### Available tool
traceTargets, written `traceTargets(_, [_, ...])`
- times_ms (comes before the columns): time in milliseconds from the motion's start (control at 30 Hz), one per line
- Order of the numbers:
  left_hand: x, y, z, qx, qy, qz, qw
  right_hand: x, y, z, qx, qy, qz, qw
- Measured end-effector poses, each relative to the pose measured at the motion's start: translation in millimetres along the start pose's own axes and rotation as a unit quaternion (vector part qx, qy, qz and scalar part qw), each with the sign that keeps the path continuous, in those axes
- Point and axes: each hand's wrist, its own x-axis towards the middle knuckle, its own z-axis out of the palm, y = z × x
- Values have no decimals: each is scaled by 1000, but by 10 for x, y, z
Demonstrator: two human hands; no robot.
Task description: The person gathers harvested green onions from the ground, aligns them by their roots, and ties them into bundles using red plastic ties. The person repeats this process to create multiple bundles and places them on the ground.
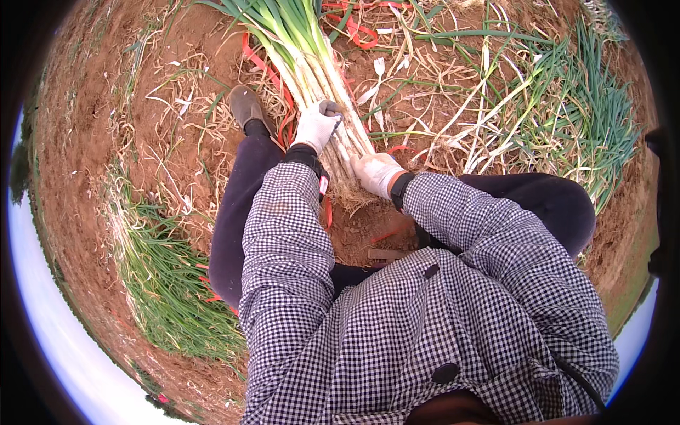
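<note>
A bundle of green onions (319,79) lies on the soil before me, its green leaves pointing away and its roots towards me. My left hand (319,126), in a pale work glove, rests on top of the white stalks with its fingers curled; whether it grips any is hidden. Low on the bundle's right side, near the roots, my gloved right hand (376,172) presses against the stalks, its fingertips partly hidden. Red ribbon (265,69) runs along the bundle's left side, and more of it shows beyond.
Loose green onions lie in a heap at the right (574,106) and in another at the lower left (164,281). Dry leaves and peelings litter the reddish soil (159,106). My shoe (247,106) stands just left of the bundle, and my bent knees flank it.
</note>
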Motion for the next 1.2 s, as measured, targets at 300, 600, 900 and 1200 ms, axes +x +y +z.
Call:
traceTargets(300, [-2,-6,18,-180,12,-63,981,3,119,-65,20,-68,-81,994])
traceTargets(600, [-32,299,300,121,160,-6,980,470,194,-463,-35,-247,-137,959])
traceTargets(900, [-272,257,574,246,250,52,935,1325,713,-1728,115,332,101,931])
traceTargets(1200, [-143,19,621,311,168,69,933,2338,776,-1635,-82,287,93,950])
